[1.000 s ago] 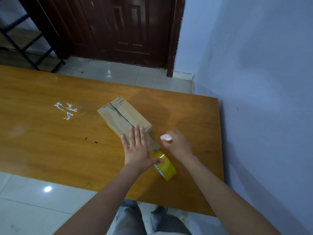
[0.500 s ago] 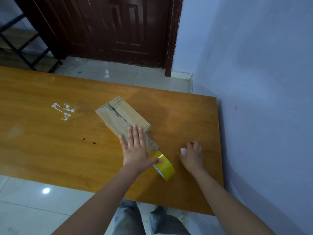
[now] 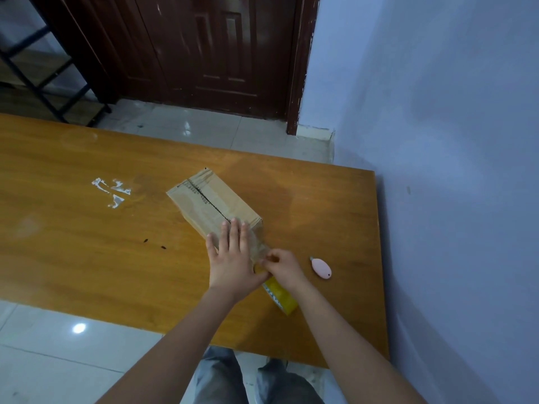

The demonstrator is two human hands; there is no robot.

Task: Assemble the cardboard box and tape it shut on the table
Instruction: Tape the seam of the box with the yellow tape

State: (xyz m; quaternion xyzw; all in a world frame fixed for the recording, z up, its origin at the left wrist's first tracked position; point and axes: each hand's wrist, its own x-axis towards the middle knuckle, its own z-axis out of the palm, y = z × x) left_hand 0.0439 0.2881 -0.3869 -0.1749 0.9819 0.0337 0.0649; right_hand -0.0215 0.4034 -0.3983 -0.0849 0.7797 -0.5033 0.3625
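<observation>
So the cardboard box (image 3: 214, 204) sits mid-bench (image 3: 87, 243), my left hand (image 3: 233, 260) flat on its near end, fingers straight. My right hand (image 3: 281, 265) pinches the clear tape (image 3: 258, 249) right beside it, yellow tape roll (image 3: 281, 295) under my wrist, pink cutter (image 3: 320, 268) lying just to the right

The orange-brown wooden tabletop (image 3: 73, 243) spans the frame's middle, carrying a cardboard box (image 3: 210, 202) at center, a yellow tape roll (image 3: 281, 297) lower right, a pink cutter (image 3: 320, 267) beside it, and white smears (image 3: 112, 191) left.

Left grip (image 3: 233, 259) flat, fingers straight; right grip (image 3: 281, 265) pinching.
</observation>
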